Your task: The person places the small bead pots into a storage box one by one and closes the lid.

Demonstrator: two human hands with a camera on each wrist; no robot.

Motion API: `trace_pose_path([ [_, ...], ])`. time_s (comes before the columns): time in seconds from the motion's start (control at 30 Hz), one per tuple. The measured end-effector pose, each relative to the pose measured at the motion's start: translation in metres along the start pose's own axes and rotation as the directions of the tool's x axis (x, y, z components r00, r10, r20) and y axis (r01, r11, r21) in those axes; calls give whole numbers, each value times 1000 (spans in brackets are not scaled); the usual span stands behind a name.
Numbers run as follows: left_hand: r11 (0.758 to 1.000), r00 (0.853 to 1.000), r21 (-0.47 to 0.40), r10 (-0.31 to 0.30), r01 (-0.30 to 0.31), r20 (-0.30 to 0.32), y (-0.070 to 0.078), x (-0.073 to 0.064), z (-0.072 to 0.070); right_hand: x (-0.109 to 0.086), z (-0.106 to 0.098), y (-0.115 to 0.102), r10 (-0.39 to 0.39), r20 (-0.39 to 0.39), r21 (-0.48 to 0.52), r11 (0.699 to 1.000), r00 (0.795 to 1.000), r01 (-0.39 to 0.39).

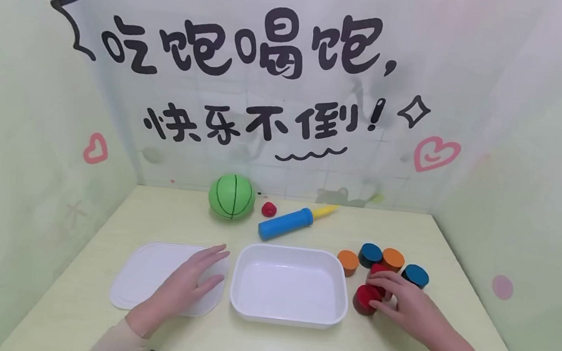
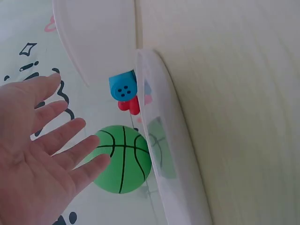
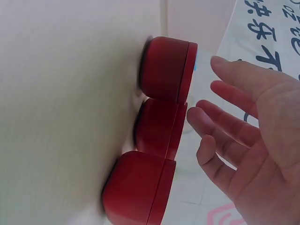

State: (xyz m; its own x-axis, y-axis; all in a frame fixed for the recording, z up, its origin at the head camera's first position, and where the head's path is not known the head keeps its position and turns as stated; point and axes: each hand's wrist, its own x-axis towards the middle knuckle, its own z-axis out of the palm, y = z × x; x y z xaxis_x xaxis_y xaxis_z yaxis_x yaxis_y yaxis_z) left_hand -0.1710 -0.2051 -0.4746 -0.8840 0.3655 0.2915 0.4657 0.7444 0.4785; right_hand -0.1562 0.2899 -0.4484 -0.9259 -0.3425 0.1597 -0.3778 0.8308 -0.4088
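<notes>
My left hand (image 1: 178,286) hovers over the white lid (image 1: 145,267), its fingers spread and holding nothing. To the right of the lid stands the white rectangular box (image 1: 289,314), open at the top with nothing inside. My right hand (image 1: 412,307) is over the red round tins (image 1: 364,301) at the right. In the right wrist view three red tins (image 3: 157,129) sit in a row, and the loosely bent fingers (image 3: 234,124) are apart from them. The hand covers part of this group in the head view.
Two orange tins (image 1: 348,263) and two blue tins (image 1: 415,275) stand behind and beside the red ones. At the back lie a green ball (image 1: 232,196), a small red object (image 1: 269,209) and a blue hand pump (image 1: 287,224) with a yellow nozzle. Printed curtains surround the table.
</notes>
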Motion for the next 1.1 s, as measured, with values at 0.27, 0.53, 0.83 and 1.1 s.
trace_pose_path([
  [0.27, 998, 996, -58, 13, -7, 88, 8, -1, 6, -4, 1, 10, -14, 133, 63, 998, 991, 6],
  [0.53, 996, 993, -63, 63, -57, 98, 11, -3, 8, -2, -2, 10, -71, 137, 71, 996, 988, 62],
  [0.83, 996, 993, -54, 78, -73, 90, 12, -3, 8, 1, 1, 2, 14, 144, -41, 999, 990, -8],
  [1.1, 996, 993, -48, 82, -78, 81, 12, -3, 9, 1, 4, 4, -11, 105, -38, 999, 994, 15],
])
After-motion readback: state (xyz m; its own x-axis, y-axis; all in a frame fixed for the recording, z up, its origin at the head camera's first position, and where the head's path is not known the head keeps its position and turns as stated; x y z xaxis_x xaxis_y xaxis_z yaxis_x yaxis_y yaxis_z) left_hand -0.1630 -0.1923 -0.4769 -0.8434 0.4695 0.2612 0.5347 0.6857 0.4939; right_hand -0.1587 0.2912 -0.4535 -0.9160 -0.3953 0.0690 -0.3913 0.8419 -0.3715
